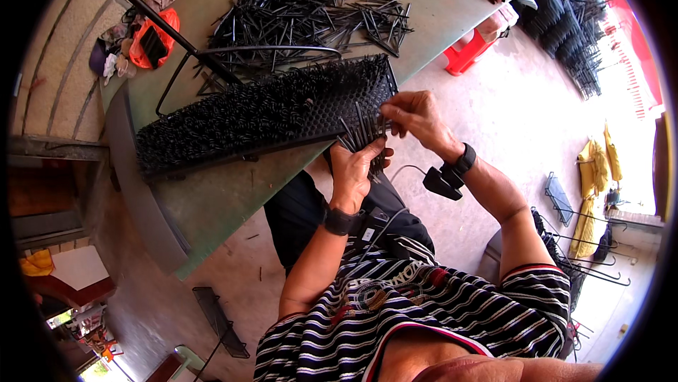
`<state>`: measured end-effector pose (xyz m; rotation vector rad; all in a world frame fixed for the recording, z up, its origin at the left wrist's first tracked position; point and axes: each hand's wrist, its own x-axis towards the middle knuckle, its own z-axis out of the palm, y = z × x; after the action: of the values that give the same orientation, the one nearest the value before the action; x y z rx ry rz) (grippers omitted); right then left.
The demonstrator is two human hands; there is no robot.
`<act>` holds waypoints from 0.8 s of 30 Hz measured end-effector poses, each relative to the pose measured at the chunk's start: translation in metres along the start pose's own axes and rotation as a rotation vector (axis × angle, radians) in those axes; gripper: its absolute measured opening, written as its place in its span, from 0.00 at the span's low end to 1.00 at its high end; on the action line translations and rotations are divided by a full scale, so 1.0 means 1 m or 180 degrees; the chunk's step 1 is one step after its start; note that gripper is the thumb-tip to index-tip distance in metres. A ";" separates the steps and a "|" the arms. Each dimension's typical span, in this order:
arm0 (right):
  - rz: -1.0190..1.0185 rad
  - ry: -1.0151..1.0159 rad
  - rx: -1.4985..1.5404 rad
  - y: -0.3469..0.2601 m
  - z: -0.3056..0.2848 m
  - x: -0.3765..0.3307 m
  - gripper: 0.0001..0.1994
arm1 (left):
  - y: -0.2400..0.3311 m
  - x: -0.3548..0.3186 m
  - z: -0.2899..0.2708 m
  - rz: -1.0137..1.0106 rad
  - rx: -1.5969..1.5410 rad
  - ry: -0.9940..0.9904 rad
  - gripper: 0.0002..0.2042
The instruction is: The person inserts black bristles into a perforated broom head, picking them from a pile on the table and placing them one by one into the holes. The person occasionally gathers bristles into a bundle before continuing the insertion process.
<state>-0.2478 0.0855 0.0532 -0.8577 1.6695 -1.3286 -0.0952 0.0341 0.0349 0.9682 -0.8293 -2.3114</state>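
My left hand (352, 170) is closed round a bundle of thin black strips (361, 130), which fan upward out of the fist. Just right of their upper ends, my right hand (417, 119) is pinched, with what looks like a single strip at its fingertips. Beyond both hands lies a long black frame (247, 157), tilted across the table. Dense looped black strips (226, 117) fill most of it. Bare honeycomb mesh (346, 103) shows at its right end, nearest my hands.
A large loose pile of black strips (296, 11) covers the far part of the green table (212, 223). One black rod (145, 7) slants over the frame. A red stool (466, 53) stands beyond the table's right edge. Dark stacked pieces (565, 28) sit farther right.
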 end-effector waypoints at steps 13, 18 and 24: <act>-0.2366 0.1230 -0.1533 -0.004 0.004 0.041 0.06 | 0.002 0.005 -0.009 -0.0179 -0.0279 0.0295 0.05; -0.2340 0.1171 -0.1541 -0.004 0.005 0.042 0.05 | 0.003 0.005 -0.010 -0.0134 -0.0275 0.0329 0.05; -0.2426 0.0622 -0.2896 -0.004 -0.005 0.046 0.05 | 0.003 0.005 -0.009 -0.0093 -0.0298 0.0340 0.05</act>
<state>-0.2724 0.0459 0.0489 -2.1046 2.2447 -1.0742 -0.0907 0.0260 0.0300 1.0586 -0.6622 -2.2791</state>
